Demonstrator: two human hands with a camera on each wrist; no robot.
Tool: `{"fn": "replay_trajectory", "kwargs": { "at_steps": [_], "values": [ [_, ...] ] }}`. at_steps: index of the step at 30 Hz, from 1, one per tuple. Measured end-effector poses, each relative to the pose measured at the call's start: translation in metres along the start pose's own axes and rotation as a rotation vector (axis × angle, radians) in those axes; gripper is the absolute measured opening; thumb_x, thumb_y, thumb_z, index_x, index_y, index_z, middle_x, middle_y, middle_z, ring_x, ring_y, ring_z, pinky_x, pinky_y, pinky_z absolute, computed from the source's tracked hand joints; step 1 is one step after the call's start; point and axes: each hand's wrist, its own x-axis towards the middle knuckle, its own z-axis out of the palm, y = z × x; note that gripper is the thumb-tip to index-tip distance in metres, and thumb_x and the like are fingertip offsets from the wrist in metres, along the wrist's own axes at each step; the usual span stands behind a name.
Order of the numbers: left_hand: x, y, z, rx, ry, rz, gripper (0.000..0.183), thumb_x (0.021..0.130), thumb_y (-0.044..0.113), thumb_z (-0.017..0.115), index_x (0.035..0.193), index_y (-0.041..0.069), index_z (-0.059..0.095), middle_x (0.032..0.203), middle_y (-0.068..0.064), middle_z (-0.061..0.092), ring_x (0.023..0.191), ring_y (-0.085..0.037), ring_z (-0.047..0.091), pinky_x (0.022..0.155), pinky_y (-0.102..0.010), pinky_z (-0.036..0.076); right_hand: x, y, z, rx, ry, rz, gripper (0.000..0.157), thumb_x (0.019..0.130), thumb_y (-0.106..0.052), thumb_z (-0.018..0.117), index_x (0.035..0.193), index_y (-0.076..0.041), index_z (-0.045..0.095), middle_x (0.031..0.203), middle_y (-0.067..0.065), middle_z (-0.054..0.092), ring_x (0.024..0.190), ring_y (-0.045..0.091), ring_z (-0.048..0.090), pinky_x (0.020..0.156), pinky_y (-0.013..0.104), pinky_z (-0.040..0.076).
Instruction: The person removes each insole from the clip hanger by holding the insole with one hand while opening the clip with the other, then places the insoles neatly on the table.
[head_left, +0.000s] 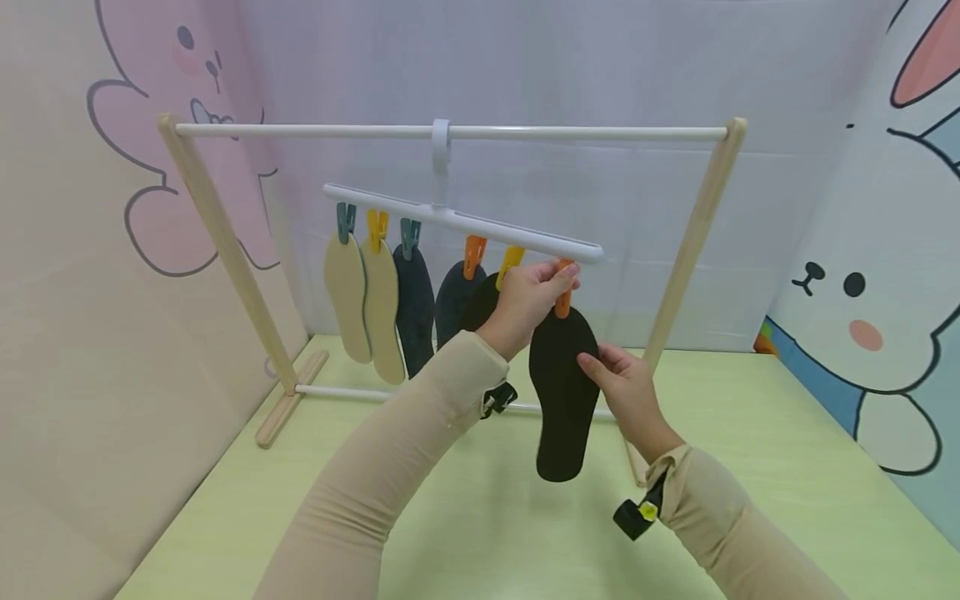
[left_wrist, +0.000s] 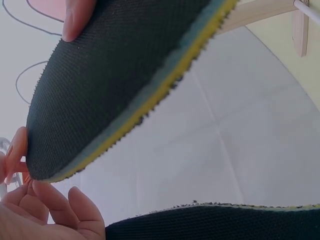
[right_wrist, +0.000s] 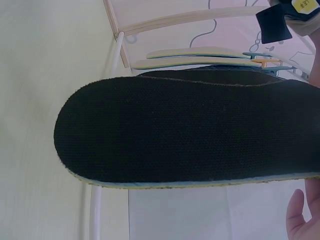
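A black insole (head_left: pixel 564 392) hangs toe up below the right end of a white clip hanger (head_left: pixel 517 234). At its top edge sits an orange clip (head_left: pixel 563 293), which my left hand (head_left: pixel 527 302) pinches between thumb and fingers. My right hand (head_left: pixel 626 392) pinches the insole's right edge, thumb on the front face. In the left wrist view, the insole (left_wrist: pixel 110 75) shows a yellow and blue layered edge. It fills the middle of the right wrist view, its rounded heel (right_wrist: pixel 85 135) to the left. Behind my left hand another black insole (head_left: pixel 480 307) hangs from a yellow clip (head_left: pixel 510 265).
Further left on the hanger hang two beige insoles (head_left: pixel 347 296) and two dark blue ones (head_left: pixel 415 304), from teal, yellow and orange clips. The tilted hanger hooks over the white top rod (head_left: pixel 585 133) of a wooden-legged rack (head_left: pixel 693 242), standing on a pale green table (head_left: pixel 787 433).
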Motion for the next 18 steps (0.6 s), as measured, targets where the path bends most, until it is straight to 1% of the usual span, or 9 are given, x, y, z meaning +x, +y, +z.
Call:
{"fn": "replay_trajectory", "kwargs": {
  "at_steps": [5,10,18],
  "values": [
    [0.0021,-0.0014,-0.001,-0.007,0.002,0.002,0.029,0.096,0.022,0.06,0.099,-0.005,0.07,0.092,-0.012,0.069,0.094,-0.016,0.059,0.095,-0.034,0.044,0.0007,0.0,0.0008,-0.002,0.005,0.011,0.024,0.095,0.0,0.057,0.107,0.021,0.056,0.075,-0.017,0.063,0.074,0.001,0.059,0.073,0.019,0.047],
    [0.0026,-0.0025,-0.0016,-0.01,0.0,-0.004,0.029,0.096,0.023,0.06,0.098,-0.004,0.07,0.09,-0.011,0.069,0.093,-0.016,0.058,0.097,-0.038,0.042,0.0009,0.0015,0.0013,0.002,0.005,0.017,0.025,0.095,0.0,0.057,0.108,0.021,0.055,0.075,-0.017,0.064,0.074,0.002,0.06,0.073,0.019,0.047],
    [0.0023,-0.0007,-0.0022,0.009,0.011,-0.024,0.029,0.096,0.025,0.06,0.101,-0.002,0.07,0.099,-0.011,0.07,0.1,-0.018,0.057,0.099,-0.041,0.041,0.0,0.0059,0.0009,0.004,0.008,0.023,0.025,0.094,0.001,0.057,0.108,0.022,0.055,0.075,-0.017,0.064,0.074,0.001,0.06,0.072,0.019,0.048]
  ]
}}
